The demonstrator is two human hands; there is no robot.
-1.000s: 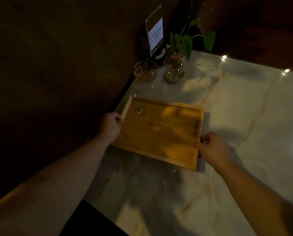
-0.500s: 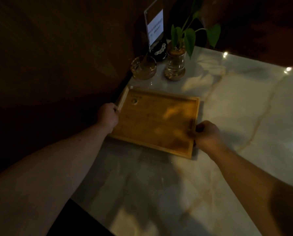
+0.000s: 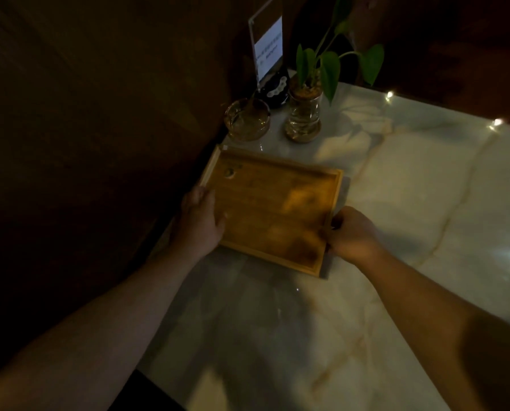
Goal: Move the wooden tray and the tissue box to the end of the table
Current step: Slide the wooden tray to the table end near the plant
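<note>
A shallow wooden tray (image 3: 271, 203) lies flat on the marble table (image 3: 411, 203), close to the dark wall on the left. My left hand (image 3: 200, 221) holds the tray's left rim, fingers over the edge. On the near right corner my right hand (image 3: 351, 232) grips the right rim. The tray has nothing in it. No tissue box is in view.
Just beyond the tray stand a glass ashtray (image 3: 247, 120), a glass vase with a green plant (image 3: 304, 114) and an upright acrylic sign holder (image 3: 267, 51). A dark wall runs along the table's left edge. The table's near edge shows at the bottom left.
The tray has slid away from me toward the ashtray and vase, with both hands on its rims. My left hand's fingers now lie flatter along the left edge.
</note>
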